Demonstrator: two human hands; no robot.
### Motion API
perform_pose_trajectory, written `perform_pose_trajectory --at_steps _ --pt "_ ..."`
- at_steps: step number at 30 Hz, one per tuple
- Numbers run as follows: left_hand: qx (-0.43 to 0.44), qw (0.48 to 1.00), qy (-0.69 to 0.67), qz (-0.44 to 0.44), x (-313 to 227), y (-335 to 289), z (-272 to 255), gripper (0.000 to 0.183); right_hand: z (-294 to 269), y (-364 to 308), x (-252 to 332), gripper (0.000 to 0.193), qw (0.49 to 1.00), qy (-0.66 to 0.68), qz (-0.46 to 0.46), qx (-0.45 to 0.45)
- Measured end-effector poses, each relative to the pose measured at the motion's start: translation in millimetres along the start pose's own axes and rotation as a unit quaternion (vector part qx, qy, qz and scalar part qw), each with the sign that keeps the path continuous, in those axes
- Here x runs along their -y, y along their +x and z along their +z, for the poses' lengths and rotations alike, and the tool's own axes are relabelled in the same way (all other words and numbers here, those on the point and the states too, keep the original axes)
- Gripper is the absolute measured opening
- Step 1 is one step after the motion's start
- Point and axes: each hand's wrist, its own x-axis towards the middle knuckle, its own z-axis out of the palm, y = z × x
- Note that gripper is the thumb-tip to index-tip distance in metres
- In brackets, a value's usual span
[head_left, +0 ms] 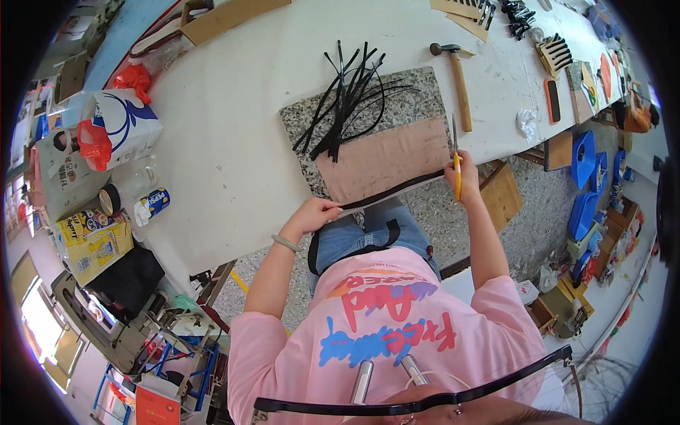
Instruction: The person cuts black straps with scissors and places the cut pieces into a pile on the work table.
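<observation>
A long black strip point(397, 188) stretches along the near edge of a pinkish-tan board point(386, 156). At its left end, my left hand point(317, 214) is closed in a pinch on it. My right hand point(464, 177) is closed round yellow-handled scissors point(457, 170), their blades pointing away from me, and it meets the strip's right end. The board lies on a speckled stone slab point(411, 92). A loose bundle of thin black strips point(345, 106) rests across the slab and the board's far left part.
Right of the slab lies a hammer point(460, 85). Farther right are a phone point(552, 101) and crumpled clear plastic point(526, 122). A can point(152, 205), a jar point(134, 185) and bags stand at the left of the white table point(219, 142). Blue bins point(584, 159) stand at the far right.
</observation>
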Motion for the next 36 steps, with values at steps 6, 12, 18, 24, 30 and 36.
perform_pose_trajectory --at_steps 6,12,18,24,30,36 --pt "-0.137 0.987 0.083 -0.024 5 -2 8 0.028 14 -1 18 0.039 0.986 -0.154 -0.048 -0.045" --pt "-0.195 0.977 0.090 0.011 16 -1 14 0.029 14 -2 24 0.042 0.985 -0.166 -0.018 -0.033" --pt "-0.212 0.976 0.037 0.030 -10 -10 2 0.026 0 19 36 0.036 0.994 0.025 -0.069 -0.081" --pt "-0.246 0.949 -0.187 0.058 -54 3 -33 0.022 -36 -2 156 0.035 0.978 0.053 -0.195 -0.055" --pt "-0.242 0.921 -0.294 0.079 -54 10 -22 0.026 35 -67 146 0.063 0.882 -0.024 -0.034 0.469" --pt "-0.229 0.921 -0.292 0.122 -51 7 -18 0.055 62 -67 182 0.070 0.862 -0.073 -0.141 0.482"
